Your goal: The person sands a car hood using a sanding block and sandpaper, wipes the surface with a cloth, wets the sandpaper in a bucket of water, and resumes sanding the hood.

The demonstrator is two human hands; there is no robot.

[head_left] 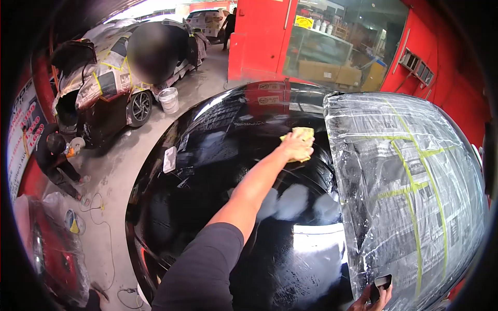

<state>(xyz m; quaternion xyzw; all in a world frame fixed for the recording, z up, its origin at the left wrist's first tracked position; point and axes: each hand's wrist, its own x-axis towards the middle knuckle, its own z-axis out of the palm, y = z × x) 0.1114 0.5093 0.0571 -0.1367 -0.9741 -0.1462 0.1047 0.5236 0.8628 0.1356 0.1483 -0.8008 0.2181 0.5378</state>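
Observation:
My left hand (299,147) presses a yellow cloth (307,132) against a glossy black car hood (223,197), with the arm stretched across the panel. Dull greyish patches (293,202) and wet-looking streaks mark the paint around it. At the bottom edge of the view, my right hand (383,301) is closed around a small dark block-like object (383,285) whose kind I cannot make out. That hand is beside the windshield covering (384,233), made of newspaper, clear plastic and yellow tape. A small whitish rectangular piece (169,159) lies near the hood's left side.
Another masked car (111,78) stands at the upper left, near a white bucket (168,100). A co-worker (54,155) bends over at the left, near a plastic-covered red car part (54,254). A cable (111,249) runs along the floor. Behind the hood is a red wall (257,46) with a window.

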